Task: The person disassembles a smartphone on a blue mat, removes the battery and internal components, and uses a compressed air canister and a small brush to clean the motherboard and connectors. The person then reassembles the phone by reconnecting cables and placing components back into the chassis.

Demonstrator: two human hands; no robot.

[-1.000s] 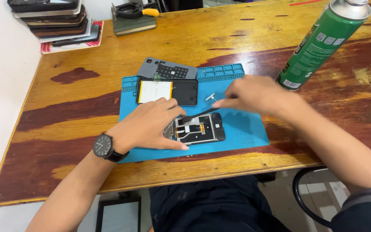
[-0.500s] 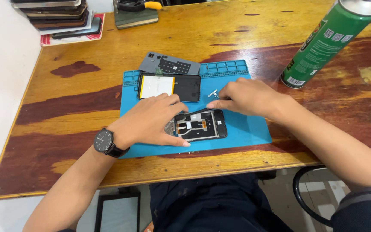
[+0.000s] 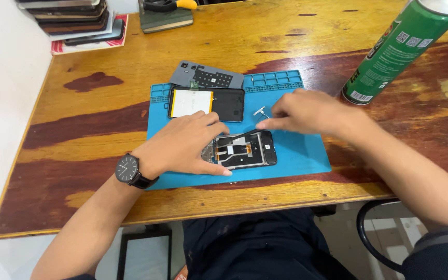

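Pressing flat, the left hand [image 3: 182, 145] steadies the opened phone frame [image 3: 245, 149] on the blue repair mat [image 3: 302, 153], while the right hand [image 3: 307, 111] pinches a thin dark tool onto it. Right of the mat a green spray can [image 3: 397, 49] with a pale label leans. Since a second ago both hands have barely shifted. Bare wood lies left of the mat; a small metal bracket [image 3: 260, 110] sits beside the right fingertips

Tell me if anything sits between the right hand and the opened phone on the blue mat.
Nothing visible does. The right hand hovers just above the opened phone, which the left hand steadies on the blue mat.
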